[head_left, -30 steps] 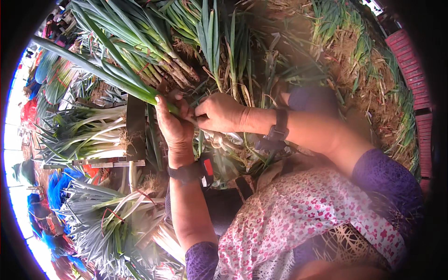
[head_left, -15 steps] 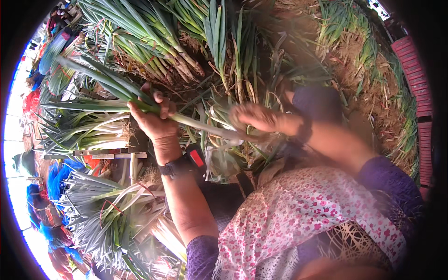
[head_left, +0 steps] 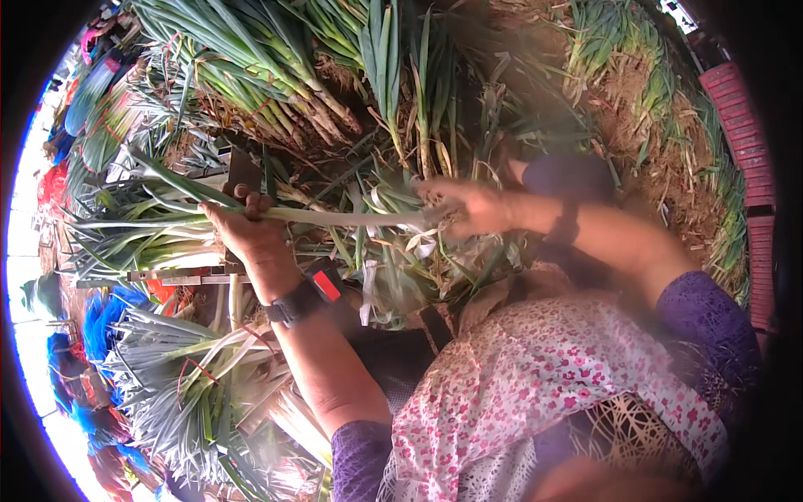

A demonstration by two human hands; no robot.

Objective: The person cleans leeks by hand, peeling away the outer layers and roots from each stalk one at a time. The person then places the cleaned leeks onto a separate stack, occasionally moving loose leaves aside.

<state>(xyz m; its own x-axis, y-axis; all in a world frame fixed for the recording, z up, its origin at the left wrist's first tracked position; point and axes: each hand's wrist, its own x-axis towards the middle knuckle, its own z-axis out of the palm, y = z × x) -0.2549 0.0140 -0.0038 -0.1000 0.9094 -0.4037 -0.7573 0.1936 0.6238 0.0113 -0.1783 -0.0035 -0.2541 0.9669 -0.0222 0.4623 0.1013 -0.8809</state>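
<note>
A long green onion (head_left: 360, 219) stretches almost level between my two hands, its white stalk bare in the middle. My left hand (head_left: 251, 230) is closed round it where the stalk turns to green leaves, which point left. At the root end my right hand (head_left: 468, 207) has its fingers closed on the tip, slightly blurred. Just beyond my left hand a row of cleaned green onions (head_left: 159, 238) lies on a low rack (head_left: 184, 274). Loose peeled leaves and scraps (head_left: 401, 251) are scattered below the stalk.
Uncleaned green onions (head_left: 276, 75) with soil on them are heaped at the far side. A tied bundle (head_left: 192, 376) lies at the near left. Blue netting (head_left: 113, 322) is at the left. On the right are more green onions (head_left: 644, 84) and red crates (head_left: 740, 134).
My left hand has shifted left and a little down with the green onion, which is now nearly level. My right hand has moved onto its root end.
</note>
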